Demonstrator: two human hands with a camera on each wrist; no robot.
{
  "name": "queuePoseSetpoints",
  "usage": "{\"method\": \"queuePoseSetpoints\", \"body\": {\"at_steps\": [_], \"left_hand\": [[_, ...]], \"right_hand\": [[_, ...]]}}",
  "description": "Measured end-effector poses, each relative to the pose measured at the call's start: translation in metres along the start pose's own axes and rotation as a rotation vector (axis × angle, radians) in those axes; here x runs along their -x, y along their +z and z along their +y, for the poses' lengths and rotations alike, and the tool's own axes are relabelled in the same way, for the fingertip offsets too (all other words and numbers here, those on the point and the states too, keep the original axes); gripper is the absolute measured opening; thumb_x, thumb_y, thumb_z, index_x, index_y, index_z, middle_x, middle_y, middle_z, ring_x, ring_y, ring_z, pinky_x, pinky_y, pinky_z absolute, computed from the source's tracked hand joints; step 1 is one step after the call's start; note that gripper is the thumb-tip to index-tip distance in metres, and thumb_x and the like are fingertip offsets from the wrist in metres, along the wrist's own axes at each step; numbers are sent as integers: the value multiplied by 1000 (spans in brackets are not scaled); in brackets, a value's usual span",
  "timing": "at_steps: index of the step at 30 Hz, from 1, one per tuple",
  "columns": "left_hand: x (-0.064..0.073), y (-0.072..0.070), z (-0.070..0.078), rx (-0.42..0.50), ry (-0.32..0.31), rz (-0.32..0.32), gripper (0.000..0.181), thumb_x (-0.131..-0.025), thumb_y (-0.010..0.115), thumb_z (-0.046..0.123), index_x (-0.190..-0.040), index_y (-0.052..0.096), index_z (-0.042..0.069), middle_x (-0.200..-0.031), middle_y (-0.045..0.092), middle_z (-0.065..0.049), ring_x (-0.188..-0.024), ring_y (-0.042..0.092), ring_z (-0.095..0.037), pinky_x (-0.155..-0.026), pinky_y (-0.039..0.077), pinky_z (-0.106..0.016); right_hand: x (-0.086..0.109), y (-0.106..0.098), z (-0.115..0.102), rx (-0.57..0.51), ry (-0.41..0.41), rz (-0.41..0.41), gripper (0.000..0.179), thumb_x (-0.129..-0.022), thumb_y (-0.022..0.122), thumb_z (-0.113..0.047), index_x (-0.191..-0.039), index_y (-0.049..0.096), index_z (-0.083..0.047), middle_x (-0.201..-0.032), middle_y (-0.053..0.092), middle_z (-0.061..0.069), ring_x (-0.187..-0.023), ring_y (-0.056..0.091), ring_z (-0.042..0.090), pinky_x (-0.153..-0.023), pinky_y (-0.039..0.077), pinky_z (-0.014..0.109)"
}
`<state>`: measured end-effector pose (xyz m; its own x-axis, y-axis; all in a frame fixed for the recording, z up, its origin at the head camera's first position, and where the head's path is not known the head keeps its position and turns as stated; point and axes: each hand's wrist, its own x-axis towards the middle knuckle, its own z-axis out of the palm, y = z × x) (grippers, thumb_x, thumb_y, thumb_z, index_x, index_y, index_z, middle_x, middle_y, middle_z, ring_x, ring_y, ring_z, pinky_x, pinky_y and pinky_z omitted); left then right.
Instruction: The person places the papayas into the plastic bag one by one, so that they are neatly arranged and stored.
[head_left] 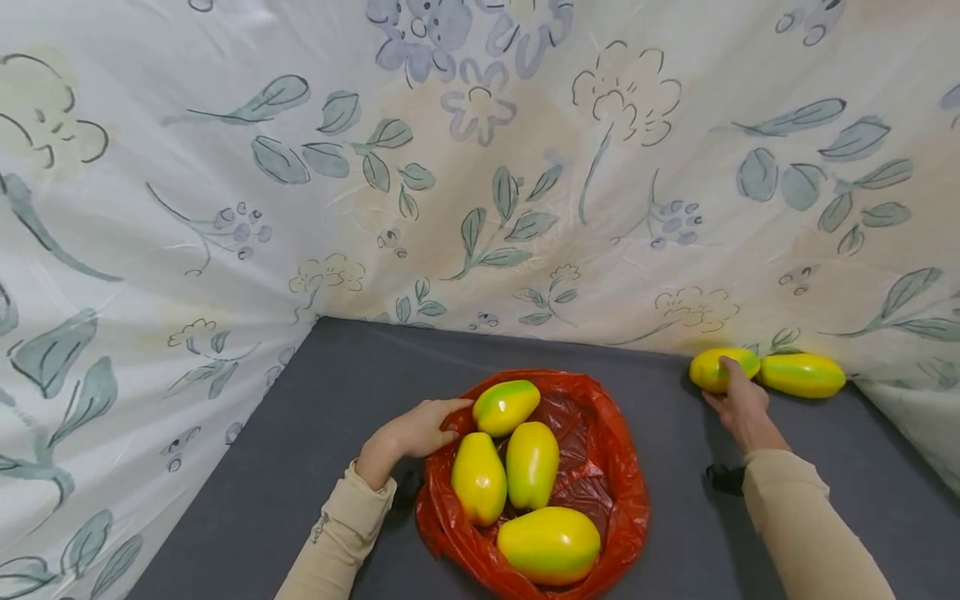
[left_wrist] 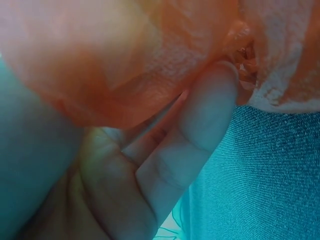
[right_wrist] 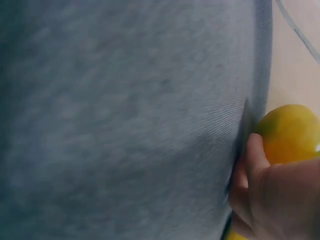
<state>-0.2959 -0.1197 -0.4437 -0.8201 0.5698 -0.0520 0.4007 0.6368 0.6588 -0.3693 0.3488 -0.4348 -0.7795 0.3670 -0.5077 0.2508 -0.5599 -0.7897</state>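
A red plastic bag (head_left: pixel 630 500) stands with its mouth wide on the dark cloth, several yellow-green papayas (head_left: pixel 532 467) inside it. At the bag's upper left rim, my left hand (head_left: pixel 416 427) pinches the plastic. The left wrist view shows the thumb (left_wrist: pixel 200 115) against the thin film; the other fingers are partly hidden. Far to the right, my right hand (head_left: pixel 742 408) grips a papaya (head_left: pixel 708 368) at the back edge of the cloth, thumb on top. Another, longer papaya (head_left: pixel 802 376) lies just to its right. In the right wrist view the gripped papaya (right_wrist: pixel 290 132) shows beside the fingers.
Dark grey cloth (head_left: pixel 300 492) covers the surface beneath everything. A floral curtain (head_left: pixel 480 183) hangs along the back and both sides, close behind the two papayas at the right.
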Motion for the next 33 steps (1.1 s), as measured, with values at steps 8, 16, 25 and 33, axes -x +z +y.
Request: {"method": "queuePoseSetpoints", "body": {"at_steps": [8, 16, 25, 33], "left_hand": [[2, 3, 2, -3, -6, -1, 51, -91, 58, -2, -140, 43, -1, -129, 53, -19, -88, 62, -21, -75, 55, -34], [3, 3, 3, 14, 23, -1, 51, -91, 58, -2, -140, 43, -1, -125, 56, -19, -80, 63, -18, -70, 55, -31], [3, 0, 4, 26, 43, 0, 50, -91, 58, -2, -140, 44, -1, -122, 57, -18, -73, 61, -14, -67, 55, -28], [4, -1, 5, 40, 32, -1, 51, -92, 57, -3, -140, 43, 0, -119, 58, -17, -69, 61, -14, -65, 55, -28]], "right_hand": [[-2, -15, 12, -9, -62, -77, 96, -88, 65, -36, -153, -3, -21, -156, 2, -4, -140, 14, 16, -109, 22, 31], [-1, -22, 13, 20, -121, -127, 98, -86, 67, -35, -153, -3, -22, -156, 3, -5, -141, 11, 17, -110, 19, 32], [4, -25, 9, 127, -168, -215, 103, -85, 68, -38, -153, -7, -21, -157, 0, -3, -142, 8, 21, -111, 17, 36], [18, -19, 7, 225, -186, -295, 100, -87, 66, -39, -153, -6, -22, -150, 20, 1, -139, 20, 19, -110, 22, 33]]}}
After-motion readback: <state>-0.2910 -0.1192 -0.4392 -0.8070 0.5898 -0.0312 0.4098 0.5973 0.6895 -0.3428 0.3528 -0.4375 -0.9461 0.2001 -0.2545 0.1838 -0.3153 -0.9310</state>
